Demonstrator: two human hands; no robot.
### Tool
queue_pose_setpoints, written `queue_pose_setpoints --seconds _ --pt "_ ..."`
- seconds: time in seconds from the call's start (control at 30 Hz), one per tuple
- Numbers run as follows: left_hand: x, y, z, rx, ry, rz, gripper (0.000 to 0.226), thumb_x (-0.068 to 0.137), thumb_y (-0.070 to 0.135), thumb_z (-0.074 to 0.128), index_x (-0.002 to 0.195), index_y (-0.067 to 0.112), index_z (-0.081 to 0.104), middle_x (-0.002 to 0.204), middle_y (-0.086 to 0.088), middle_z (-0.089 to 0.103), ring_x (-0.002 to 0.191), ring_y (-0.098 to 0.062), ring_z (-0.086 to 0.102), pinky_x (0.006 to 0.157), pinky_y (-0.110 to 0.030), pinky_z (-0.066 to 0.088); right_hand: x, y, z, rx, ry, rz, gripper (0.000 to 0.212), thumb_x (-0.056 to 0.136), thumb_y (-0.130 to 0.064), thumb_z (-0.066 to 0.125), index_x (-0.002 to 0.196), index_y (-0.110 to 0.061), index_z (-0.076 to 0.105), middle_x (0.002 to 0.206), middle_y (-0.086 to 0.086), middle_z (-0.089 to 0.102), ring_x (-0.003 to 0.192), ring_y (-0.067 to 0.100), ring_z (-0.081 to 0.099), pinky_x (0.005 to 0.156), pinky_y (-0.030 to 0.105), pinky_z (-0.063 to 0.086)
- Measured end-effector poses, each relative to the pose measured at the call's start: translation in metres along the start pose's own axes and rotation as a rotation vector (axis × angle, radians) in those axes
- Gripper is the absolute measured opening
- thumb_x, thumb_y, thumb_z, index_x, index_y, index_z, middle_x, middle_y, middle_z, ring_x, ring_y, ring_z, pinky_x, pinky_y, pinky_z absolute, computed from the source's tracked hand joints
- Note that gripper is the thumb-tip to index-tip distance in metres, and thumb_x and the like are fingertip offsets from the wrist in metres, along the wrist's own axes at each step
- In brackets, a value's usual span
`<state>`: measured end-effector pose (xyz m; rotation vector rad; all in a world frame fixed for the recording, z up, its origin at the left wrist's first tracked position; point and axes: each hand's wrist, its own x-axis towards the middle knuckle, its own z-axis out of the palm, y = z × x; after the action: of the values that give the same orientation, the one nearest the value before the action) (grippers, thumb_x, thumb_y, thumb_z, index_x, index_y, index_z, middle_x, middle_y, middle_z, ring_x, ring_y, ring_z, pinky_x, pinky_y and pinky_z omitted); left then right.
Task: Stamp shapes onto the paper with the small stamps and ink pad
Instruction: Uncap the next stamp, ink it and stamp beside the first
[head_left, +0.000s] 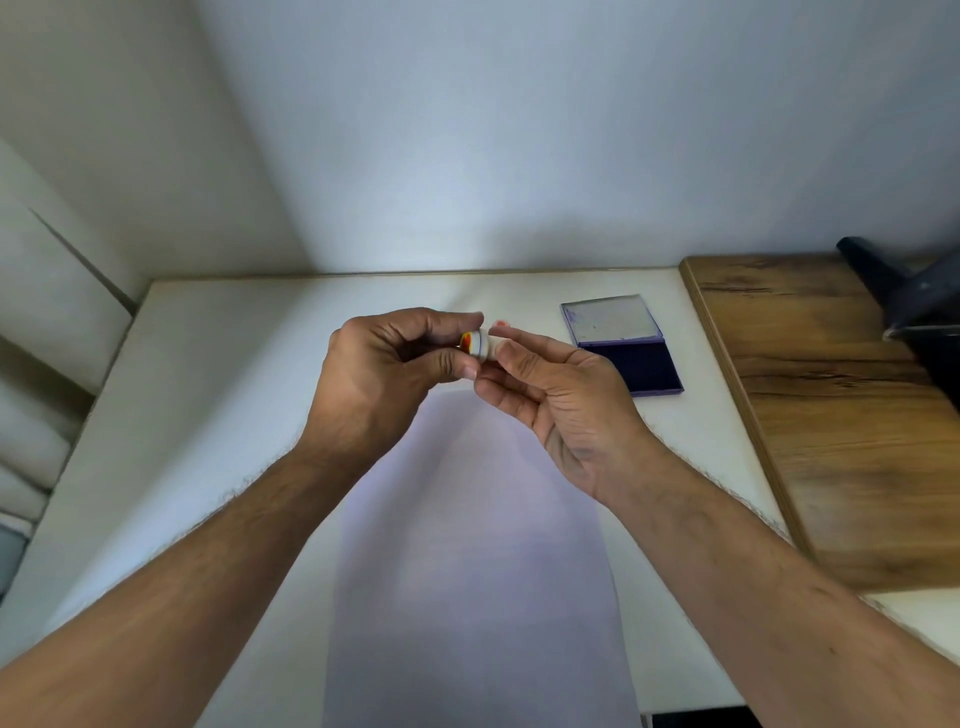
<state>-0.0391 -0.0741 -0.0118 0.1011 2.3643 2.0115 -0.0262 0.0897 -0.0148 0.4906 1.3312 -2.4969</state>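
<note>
A small round white stamp (479, 347) with a red and yellow top is pinched between the thumb and fingers of my left hand (387, 374), held above the far end of the paper. The fingertips of my right hand (558, 402) touch its other end, palm turned up. A plain white sheet of paper (478, 571) lies lengthwise on the table below my hands, with no marks visible. The ink pad (639, 364) lies open to the right, dark blue pad toward me, lid (610, 318) folded back. Another small stamp (502, 323) peeks out behind my fingers.
The white table (208, 389) stands against a pale wall. A wooden board (831, 415) borders the table on the right, with a dark object (909, 296) at its far end. The left table edge drops toward white panels.
</note>
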Motion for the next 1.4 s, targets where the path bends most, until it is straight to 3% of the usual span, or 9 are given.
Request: queue_pose_setpoints --seconds 0.17,0.4,0.7,0.83,0.93,1.0,1.07,1.23,1.4 --pt "0.004 0.005 0.016 -0.069 -0.004 -0.053 0.031 0.078 -0.003 0.077 0.098 0.021 0.076 0.085 0.006 0.079 0.084 -0.008 0.074 0.079 -0.021 0.058 -0.002 -0.007 -0.01 0.031 0.028 -0.03 0.02 0.086 0.007 0.062 0.104 0.0 0.07 0.094 0.018 0.075 0.084 0.026 0.073 0.076 0.032 0.061" --pt "0.006 0.004 0.031 -0.162 -0.027 -0.065 0.034 0.086 -0.008 0.066 0.102 0.022 0.073 0.083 0.008 0.075 0.077 -0.009 0.071 0.078 -0.022 0.057 -0.001 -0.015 -0.023 0.214 -0.014 0.049 0.022 0.091 0.008 0.053 0.105 0.0 0.067 0.095 0.015 0.075 0.082 0.022 0.074 0.07 0.028 0.061" --pt "0.007 0.002 0.034 -0.192 -0.053 -0.015 0.035 0.085 -0.005 0.07 0.105 0.023 0.073 0.109 -0.01 0.074 0.112 -0.028 0.066 0.094 -0.037 0.057 0.003 -0.016 -0.026 0.287 -0.046 0.02 0.024 0.09 0.012 0.049 0.1 -0.002 0.066 0.089 0.01 0.076 0.082 0.019 0.075 0.069 0.027 0.06" --pt "0.008 0.001 0.035 -0.175 -0.034 -0.038 0.035 0.085 -0.005 0.07 0.105 0.023 0.074 0.106 -0.009 0.074 0.104 -0.022 0.069 0.089 -0.033 0.058 0.002 -0.019 -0.026 0.235 -0.022 -0.016 0.023 0.09 0.01 0.052 0.104 -0.002 0.066 0.089 0.013 0.076 0.08 0.023 0.075 0.072 0.03 0.061" --pt "0.008 0.001 0.037 -0.175 0.036 -0.074 0.032 0.085 -0.006 0.069 0.108 0.015 0.073 0.102 -0.011 0.075 0.09 -0.015 0.073 0.086 -0.028 0.057 0.004 -0.025 -0.033 -0.152 0.169 -0.202 0.018 0.087 -0.003 0.067 0.105 -0.004 0.069 0.085 0.013 0.075 0.076 0.024 0.074 0.077 0.036 0.061" --pt "0.007 0.0 0.038 -0.168 0.092 -0.105 0.031 0.084 -0.005 0.07 0.109 0.013 0.072 0.1 -0.009 0.073 0.084 -0.01 0.074 0.09 -0.03 0.057 0.007 -0.026 -0.046 -0.785 0.37 -0.425 0.02 0.083 -0.021 0.074 0.102 -0.015 0.074 0.083 0.001 0.076 0.072 0.008 0.072 0.077 0.025 0.06" --pt "0.007 -0.002 0.038 -0.155 0.133 -0.131 0.029 0.084 -0.003 0.072 0.107 0.015 0.073 0.095 -0.005 0.07 0.083 -0.009 0.074 0.096 -0.037 0.056 0.007 -0.026 -0.056 -1.195 0.445 -0.574 0.023 0.084 -0.031 0.072 0.104 -0.02 0.075 0.088 -0.006 0.075 0.073 -0.001 0.067 0.075 0.009 0.053" --pt "0.008 -0.002 0.038 -0.108 0.166 -0.164 0.028 0.081 0.005 0.077 0.105 0.019 0.075 0.092 -0.002 0.069 0.085 -0.014 0.072 0.099 -0.045 0.054 0.012 -0.029 -0.07 -1.462 0.513 -0.674 0.028 0.091 -0.025 0.066 0.115 -0.013 0.07 0.107 0.008 0.072 0.095 0.018 0.067 0.086 0.033 0.057" --pt "0.006 0.0 0.039 -0.106 0.142 -0.181 0.028 0.081 0.004 0.077 0.107 0.016 0.074 0.085 0.005 0.072 0.074 -0.003 0.071 0.094 -0.035 0.057 0.012 -0.029 -0.07 -1.606 0.465 -0.611 0.021 0.092 -0.02 0.064 0.1 -0.003 0.073 0.096 0.015 0.071 0.085 0.027 0.068 0.08 0.039 0.058"
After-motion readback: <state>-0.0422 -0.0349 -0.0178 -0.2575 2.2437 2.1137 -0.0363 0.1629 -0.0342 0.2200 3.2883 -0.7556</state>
